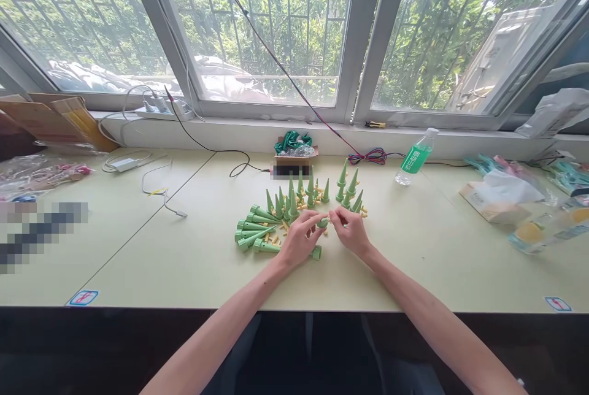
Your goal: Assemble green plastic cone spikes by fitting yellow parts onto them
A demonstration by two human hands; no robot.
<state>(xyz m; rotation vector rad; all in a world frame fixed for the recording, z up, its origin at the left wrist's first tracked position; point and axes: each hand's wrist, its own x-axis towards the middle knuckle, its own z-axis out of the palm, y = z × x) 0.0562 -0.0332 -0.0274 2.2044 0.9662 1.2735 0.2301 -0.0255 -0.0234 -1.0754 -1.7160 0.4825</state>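
My left hand (300, 240) is closed round a green plastic watering spike (323, 223), of which only the capped end shows between the fingers. My right hand (352, 232) meets it from the other side, its fingertips pinching a small pale yellow peg (328, 219), mostly hidden. To the left, several green spikes (255, 226) lie on their sides in a fan. Others stand upright on their caps behind the hands, such as one spike (326, 191). Small yellow pegs (275, 240) are scattered among them. Beneath my left hand lies another spike's cap (316, 252).
The pale table (184, 266) runs below windows. A small box (294, 165) with green wrapping stands behind the spikes. To the right are a water bottle (411, 159), a tissue box (492, 199) and a clear bag (536, 229). Cables (368, 156) lie at the back.
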